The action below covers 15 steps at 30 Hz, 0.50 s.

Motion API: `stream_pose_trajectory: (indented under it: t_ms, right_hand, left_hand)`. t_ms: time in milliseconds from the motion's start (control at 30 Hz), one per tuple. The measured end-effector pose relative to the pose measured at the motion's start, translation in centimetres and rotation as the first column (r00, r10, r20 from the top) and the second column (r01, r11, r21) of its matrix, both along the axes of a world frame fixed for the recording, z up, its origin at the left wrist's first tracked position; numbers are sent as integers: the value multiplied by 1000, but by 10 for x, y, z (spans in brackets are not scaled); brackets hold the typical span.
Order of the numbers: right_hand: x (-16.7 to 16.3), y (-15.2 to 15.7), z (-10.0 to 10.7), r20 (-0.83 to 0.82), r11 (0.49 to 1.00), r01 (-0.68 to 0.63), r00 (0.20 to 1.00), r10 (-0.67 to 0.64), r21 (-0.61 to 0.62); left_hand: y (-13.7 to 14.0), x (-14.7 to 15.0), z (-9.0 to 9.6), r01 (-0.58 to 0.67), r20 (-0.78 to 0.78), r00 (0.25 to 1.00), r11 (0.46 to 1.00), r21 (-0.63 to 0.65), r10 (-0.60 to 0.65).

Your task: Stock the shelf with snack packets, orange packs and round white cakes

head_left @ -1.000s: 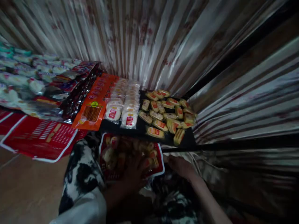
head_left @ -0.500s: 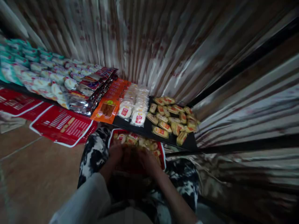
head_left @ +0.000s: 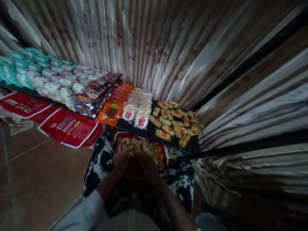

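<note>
A red bag [head_left: 166, 157] with a white edge stands open between my knees, filled with small wrapped snacks [head_left: 146, 146]. At its left side my left hand [head_left: 121, 158] reaches in, its fingers stretched over the packets and touching them. My right hand [head_left: 148, 165] is also inside, close to the left one, bent toward the bag's middle. Its fingertips are dark and blurred, so I cannot see whether they hold a packet.
Ahead runs a black shelf [head_left: 154, 136] with loose yellow-wrapped snacks [head_left: 178, 122], white round packets [head_left: 141, 118], an orange pack [head_left: 112, 112], a stack of silver pouches [head_left: 89, 106] and teal-and-white packets [head_left: 26, 70]. Red printed bags [head_left: 72, 128] hang below. A corrugated sheet [head_left: 144, 45] stands behind.
My view has shifted slightly. My left hand now shows its fingers over the packets at the bag's left, and my right hand has drawn a little toward the left one.
</note>
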State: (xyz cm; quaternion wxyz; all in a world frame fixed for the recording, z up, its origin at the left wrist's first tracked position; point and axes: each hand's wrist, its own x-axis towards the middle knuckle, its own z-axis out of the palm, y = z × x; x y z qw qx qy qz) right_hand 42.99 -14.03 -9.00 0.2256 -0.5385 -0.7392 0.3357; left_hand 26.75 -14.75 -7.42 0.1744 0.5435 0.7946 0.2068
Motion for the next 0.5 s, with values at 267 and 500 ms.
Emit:
stream_pose_trajectory:
  t_ms: [267,500]
  right_hand:
    - [-24,10,25,-533,856,33,770,-351,-516]
    - [-21,5,27,-616,823,100,614,-493,-559]
  left_hand:
    - [-34,-7,5,175,265,904,855,489,-337]
    - [-32,-4,10,-53,459,856,842,537,-239]
